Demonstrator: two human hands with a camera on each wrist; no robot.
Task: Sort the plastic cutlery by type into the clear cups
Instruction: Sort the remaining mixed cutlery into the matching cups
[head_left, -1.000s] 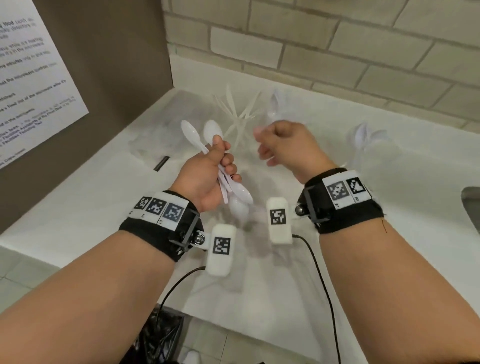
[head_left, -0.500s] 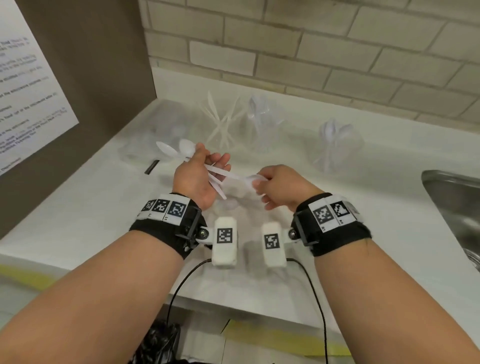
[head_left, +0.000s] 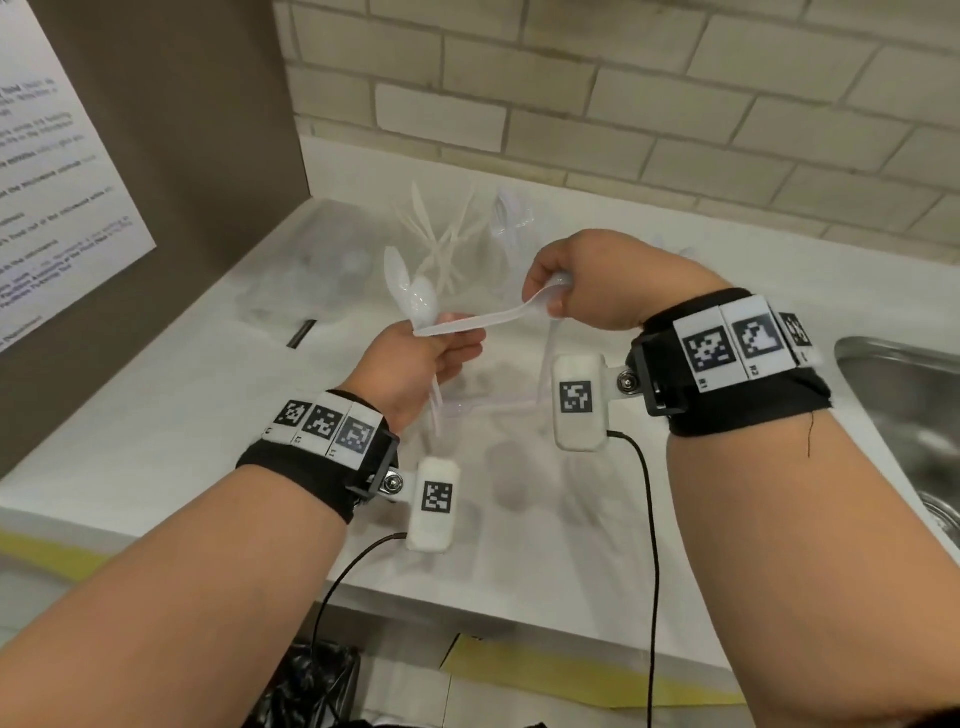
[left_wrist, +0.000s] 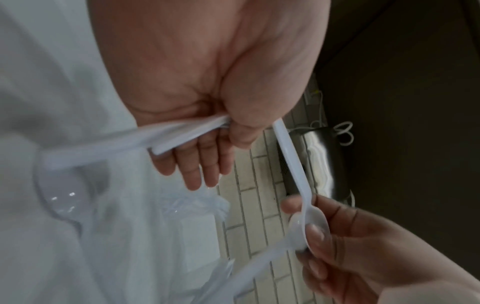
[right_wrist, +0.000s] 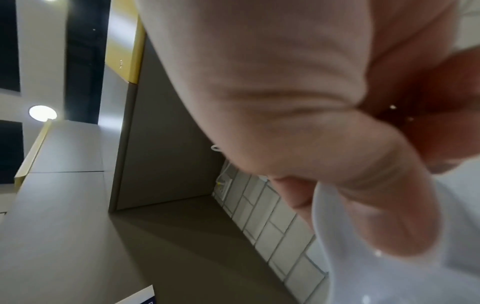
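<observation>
My left hand grips a bundle of white plastic spoons, with bowls sticking up past the thumb and handles hanging below the fist. The bundle's handles cross my palm in the left wrist view. My right hand pinches the bowl of one spoon; its handle still reaches into the left hand. The same spoon bowl sits between the right thumb and fingers, and it fills the lower right as a spoon bowl. Clear cups stand behind: one with upright cutlery, another beside it.
More white cutlery lies on the white counter under my hands. A steel sink is at the right. A brown panel with a poster walls the left, a brick wall the back. A small black object lies left.
My right hand came to the left hand, took one spoon by its bowl and has drawn it up and to the right. The left hand keeps hold of the bundle.
</observation>
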